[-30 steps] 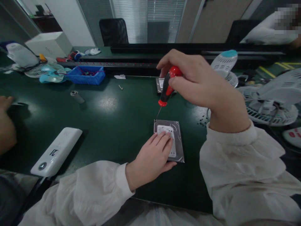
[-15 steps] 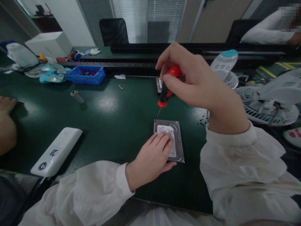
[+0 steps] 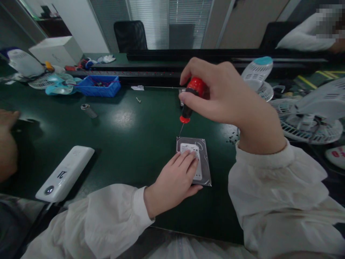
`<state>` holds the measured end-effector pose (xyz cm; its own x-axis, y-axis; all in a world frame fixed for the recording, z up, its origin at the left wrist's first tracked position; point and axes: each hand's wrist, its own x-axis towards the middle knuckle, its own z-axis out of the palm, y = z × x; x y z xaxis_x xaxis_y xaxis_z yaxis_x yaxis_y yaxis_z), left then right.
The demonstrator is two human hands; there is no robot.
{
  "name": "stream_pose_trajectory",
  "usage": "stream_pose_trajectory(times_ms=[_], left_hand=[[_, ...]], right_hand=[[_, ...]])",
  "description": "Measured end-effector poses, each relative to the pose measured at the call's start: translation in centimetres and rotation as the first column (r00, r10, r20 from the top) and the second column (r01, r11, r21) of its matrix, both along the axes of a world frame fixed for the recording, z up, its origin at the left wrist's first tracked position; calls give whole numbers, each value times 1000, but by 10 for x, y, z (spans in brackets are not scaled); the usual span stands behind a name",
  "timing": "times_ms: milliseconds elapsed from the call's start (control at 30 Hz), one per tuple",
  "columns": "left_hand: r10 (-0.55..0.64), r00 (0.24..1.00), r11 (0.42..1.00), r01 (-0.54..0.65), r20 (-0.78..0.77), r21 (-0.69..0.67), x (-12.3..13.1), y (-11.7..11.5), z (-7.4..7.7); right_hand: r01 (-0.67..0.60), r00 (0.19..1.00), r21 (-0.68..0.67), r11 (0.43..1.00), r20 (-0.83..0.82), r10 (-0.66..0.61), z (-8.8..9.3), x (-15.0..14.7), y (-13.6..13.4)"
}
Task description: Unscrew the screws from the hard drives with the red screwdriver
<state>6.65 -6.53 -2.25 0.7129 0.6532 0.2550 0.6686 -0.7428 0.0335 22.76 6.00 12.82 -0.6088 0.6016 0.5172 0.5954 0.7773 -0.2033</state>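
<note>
My right hand (image 3: 215, 95) is closed around a red and black screwdriver (image 3: 186, 111), its thumb and fingers on the handle. The thin shaft slants down, and its tip is at the far left corner of a hard drive (image 3: 206, 162). Whether the tip sits in a screw is too small to tell. Across the drive's white label lies my left hand (image 3: 175, 178), fingers stretched flat on top and thumb along the near edge. A second metal drive (image 3: 181, 97) lies farther back, mostly hidden behind my right hand and the screwdriver.
A white power bank (image 3: 64, 174) and a metal cylinder (image 3: 88, 110) lie on the left. Farther back stands a blue tray (image 3: 99, 86) of small parts. Small dark screws (image 3: 232, 137) and white fans (image 3: 309, 115) are on the right. Another person's hand (image 3: 8, 118) is at the left edge.
My right hand's knuckles have dropped and its fingers have shifted around the screwdriver handle. The screwdriver has tilted slightly, its tip staying at the same corner. My left hand and the drive have not moved.
</note>
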Motion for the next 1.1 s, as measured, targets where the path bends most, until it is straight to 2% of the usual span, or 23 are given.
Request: stream_pose_trajectory(times_ms=[67, 133, 200, 300, 367, 500, 567, 633, 733, 800, 967, 1033, 1100], left_hand=[[4, 1000, 1000, -4, 0, -5, 0, 0, 0], [2, 1000, 1000, -2, 1, -9, 0, 0, -1], [2, 1000, 1000, -2, 6, -11, 0, -1, -1], [-1, 1000, 1000, 1, 7, -13, 0, 0, -1], [-3, 1000, 1000, 3, 2, -15, 0, 0, -1], [0, 1000, 1000, 0, -12, -18, 0, 0, 1], [1, 1000, 1000, -1, -11, -15, 0, 0, 1], [1, 1000, 1000, -1, -4, -8, 0, -1, 1], [-1, 1000, 1000, 1, 5, 4, 0, -1, 0], [-1, 1000, 1000, 1, 4, 10, 0, 0, 0], [2, 1000, 1000, -2, -8, 1, 0, 0, 0], [-3, 1000, 1000, 3, -9, -3, 0, 0, 1], [-2, 1000, 1000, 2, -4, 1, 0, 0, 0]], right_hand=[[110, 993, 86, 990, 22, -112, -2, 1, 2], [162, 986, 89, 983, 27, -165, -3, 2, 3], [130, 991, 27, 991, 20, -131, -2, 3, 3], [-19, 999, -74, 997, -37, 16, -1, 1, 3], [-62, 996, -68, 996, -66, 57, -1, -1, 2], [86, 996, 40, 995, -8, -86, -2, -5, 0], [141, 990, 46, 989, 24, -142, -2, -4, 0], [111, 994, 26, 993, 17, -111, -2, -3, 1], [-20, 999, 15, 1000, -50, 21, -2, -3, 3], [-47, 996, 34, 998, -75, 49, -3, -5, 3], [116, 993, 66, 991, -16, -115, -4, -7, 1], [53, 999, 25, 998, 5, -53, -2, -7, 0], [-98, 995, -20, 995, -19, 98, -1, -6, -1]])
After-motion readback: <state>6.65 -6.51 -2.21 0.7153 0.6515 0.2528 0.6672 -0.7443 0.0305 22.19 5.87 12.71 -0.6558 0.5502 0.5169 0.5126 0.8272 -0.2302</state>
